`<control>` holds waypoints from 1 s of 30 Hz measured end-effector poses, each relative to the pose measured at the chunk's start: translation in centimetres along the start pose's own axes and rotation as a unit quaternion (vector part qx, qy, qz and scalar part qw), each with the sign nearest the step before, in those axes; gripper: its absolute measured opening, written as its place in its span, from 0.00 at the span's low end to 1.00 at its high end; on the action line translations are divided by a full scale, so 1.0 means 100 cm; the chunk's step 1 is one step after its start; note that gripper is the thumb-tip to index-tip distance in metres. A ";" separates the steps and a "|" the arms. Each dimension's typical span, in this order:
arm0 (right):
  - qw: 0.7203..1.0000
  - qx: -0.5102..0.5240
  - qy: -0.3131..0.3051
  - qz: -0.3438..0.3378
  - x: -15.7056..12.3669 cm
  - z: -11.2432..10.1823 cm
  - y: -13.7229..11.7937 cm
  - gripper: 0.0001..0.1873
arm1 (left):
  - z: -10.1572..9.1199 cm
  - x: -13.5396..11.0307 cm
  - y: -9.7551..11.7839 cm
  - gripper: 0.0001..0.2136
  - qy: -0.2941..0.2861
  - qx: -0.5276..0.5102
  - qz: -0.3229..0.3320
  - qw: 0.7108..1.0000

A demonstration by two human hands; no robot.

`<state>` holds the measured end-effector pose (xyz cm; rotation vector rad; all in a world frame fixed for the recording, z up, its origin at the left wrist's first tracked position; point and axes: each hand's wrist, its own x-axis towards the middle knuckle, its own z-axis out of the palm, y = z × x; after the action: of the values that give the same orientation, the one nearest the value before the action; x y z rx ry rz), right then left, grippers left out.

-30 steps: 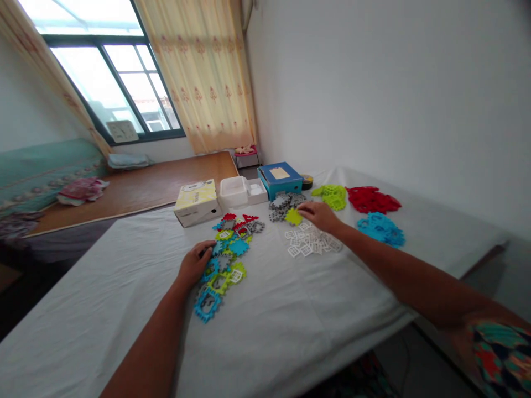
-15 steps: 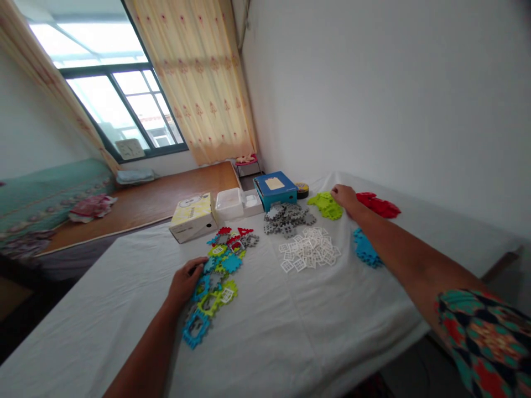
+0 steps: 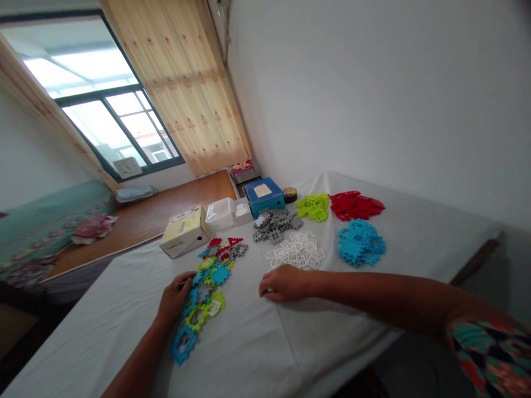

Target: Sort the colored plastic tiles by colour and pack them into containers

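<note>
My left hand point(image 3: 175, 298) lies with curled fingers against the left side of a mixed strip of interlocking plastic building pieces point(image 3: 198, 316) in blue, green, grey and red. Its fingertips touch the pieces, and whatever they grip is hidden. In front of a heap of white square window-like pieces point(image 3: 296, 250), my right hand point(image 3: 286, 284) is low over the cloth with its fingers bent together. A small pale spot shows below its fingers, too unclear to name. Behind it are piles of grey pieces point(image 3: 276, 224) and blue pieces point(image 3: 360, 243).
Green pieces point(image 3: 313, 207) and red pieces point(image 3: 357, 205) lie near the wall. A yellow box point(image 3: 185, 232), a clear plastic container point(image 3: 219, 214), a blue box point(image 3: 264, 196) and a dark round tin point(image 3: 289, 194) stand at the back of the white-covered table point(image 3: 240, 354).
My right hand has left the green pile and come nearer and to the left, in front of the white pieces. My left hand stays by the mixed strip. The camera view has shifted slightly.
</note>
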<state>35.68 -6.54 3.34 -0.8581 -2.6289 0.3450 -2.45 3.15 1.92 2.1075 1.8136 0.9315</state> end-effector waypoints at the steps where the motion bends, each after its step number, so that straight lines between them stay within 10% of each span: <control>1: 1.000 0.003 -0.002 -0.020 -0.002 0.006 -0.001 0.10 | 0.000 0.000 0.000 0.19 0.001 0.006 -0.002 1.000; 30: 0.974 0.224 0.034 -0.004 -0.026 0.027 0.012 0.09 | 0.016 -0.014 0.006 0.21 0.039 0.046 -0.019 0.998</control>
<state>37.22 -7.52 -0.17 -0.6890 -2.3489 0.8486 -1.10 2.05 0.59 2.1095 1.9640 0.9510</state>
